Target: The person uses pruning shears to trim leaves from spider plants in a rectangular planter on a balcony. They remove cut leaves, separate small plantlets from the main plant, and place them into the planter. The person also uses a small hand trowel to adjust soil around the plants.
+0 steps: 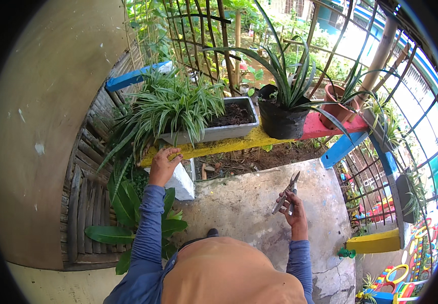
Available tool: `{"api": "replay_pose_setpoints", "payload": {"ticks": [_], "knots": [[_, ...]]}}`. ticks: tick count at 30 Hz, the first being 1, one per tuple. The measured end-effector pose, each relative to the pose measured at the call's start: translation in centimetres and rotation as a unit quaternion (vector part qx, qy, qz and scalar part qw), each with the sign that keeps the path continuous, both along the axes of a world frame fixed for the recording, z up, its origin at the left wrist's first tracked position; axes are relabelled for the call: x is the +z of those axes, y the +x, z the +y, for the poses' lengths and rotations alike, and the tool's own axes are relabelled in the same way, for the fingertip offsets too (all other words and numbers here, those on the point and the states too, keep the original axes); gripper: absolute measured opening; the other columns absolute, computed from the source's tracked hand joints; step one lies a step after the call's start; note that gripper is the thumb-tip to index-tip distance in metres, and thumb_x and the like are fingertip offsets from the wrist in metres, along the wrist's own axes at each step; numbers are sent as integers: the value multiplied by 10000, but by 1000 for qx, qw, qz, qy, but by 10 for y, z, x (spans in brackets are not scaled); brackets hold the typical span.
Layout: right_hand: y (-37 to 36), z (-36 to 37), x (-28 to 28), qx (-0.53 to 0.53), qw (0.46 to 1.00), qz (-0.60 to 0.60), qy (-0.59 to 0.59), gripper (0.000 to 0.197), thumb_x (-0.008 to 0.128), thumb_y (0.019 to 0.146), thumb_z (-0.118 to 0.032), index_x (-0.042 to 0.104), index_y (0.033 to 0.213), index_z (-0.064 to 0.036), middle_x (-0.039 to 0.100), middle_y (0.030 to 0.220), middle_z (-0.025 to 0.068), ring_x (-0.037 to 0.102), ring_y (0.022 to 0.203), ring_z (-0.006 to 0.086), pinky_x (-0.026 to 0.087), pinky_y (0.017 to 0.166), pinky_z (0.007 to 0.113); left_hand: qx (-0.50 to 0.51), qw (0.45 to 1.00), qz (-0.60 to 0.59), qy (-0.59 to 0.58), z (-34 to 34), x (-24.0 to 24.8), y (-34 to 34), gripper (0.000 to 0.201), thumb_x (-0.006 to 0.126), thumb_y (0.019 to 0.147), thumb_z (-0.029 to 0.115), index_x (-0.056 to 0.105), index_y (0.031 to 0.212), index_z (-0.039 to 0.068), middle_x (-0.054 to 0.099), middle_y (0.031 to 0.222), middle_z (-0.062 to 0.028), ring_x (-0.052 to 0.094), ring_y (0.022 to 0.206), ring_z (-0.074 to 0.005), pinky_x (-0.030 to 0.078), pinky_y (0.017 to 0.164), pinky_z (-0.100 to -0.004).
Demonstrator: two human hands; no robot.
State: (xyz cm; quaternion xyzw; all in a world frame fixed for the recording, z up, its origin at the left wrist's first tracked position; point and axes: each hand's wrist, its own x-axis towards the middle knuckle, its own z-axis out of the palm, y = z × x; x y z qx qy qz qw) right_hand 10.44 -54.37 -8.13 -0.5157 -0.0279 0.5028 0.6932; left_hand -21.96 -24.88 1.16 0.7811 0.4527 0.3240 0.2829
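My right hand (295,217) is closed around the handles of a pair of pruning shears (292,186), whose pointed blades face up and away from me over the concrete. My left hand (162,169) is at the near edge of a yellow plank (214,146), fingers loosely bent and thumb apart, with nothing visible in it. Just beyond it, a spider plant (181,104) with striped leaves fills the left part of a grey rectangular planter (242,126). Dark soil (233,115) shows at the planter's right end. Some long leaves hang down beside my left hand.
Right of the planter stand a spiky plant in a black bag (281,121) and a terracotta pot (336,106) on the red plank (314,126). A white block (181,183) supports the yellow plank. A broad-leaved plant (122,223) grows by my left forearm. Bar fencing (204,40) runs behind.
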Motion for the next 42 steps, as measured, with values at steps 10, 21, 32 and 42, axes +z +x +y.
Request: {"api": "replay_pose_setpoints", "payload": {"ticks": [10,21,32,42], "knots": [[16,50,31,31,991,-129,-6,402,673,781,-258,525,1107,-77,602,962,26,587,853,139,451,704,307,-42,944,58,323,46,78,70,235,668,805,41,680,1038,70,614,921,-63,569,948,-178,498,729,-313],[73,76,35,145,975,-170,17,374,658,783,-254,525,1077,-66,592,947,52,581,877,149,444,755,307,-276,901,254,217,110,117,188,434,621,823,72,554,1244,153,545,1177,-99,541,1095,-281,461,933,-392],[127,80,48,212,942,-261,-20,294,651,777,-248,529,934,-31,515,819,-1,464,783,100,358,723,233,-239,658,670,248,158,65,257,659,554,841,81,330,1430,276,309,1494,40,115,1430,-263,153,1106,-638],[134,100,47,304,919,-249,-10,645,681,727,-294,473,1252,17,468,897,19,416,837,129,346,780,234,-120,663,672,309,189,13,248,411,457,912,169,493,1321,189,506,1309,-70,285,1371,-260,82,1011,-776]]}}
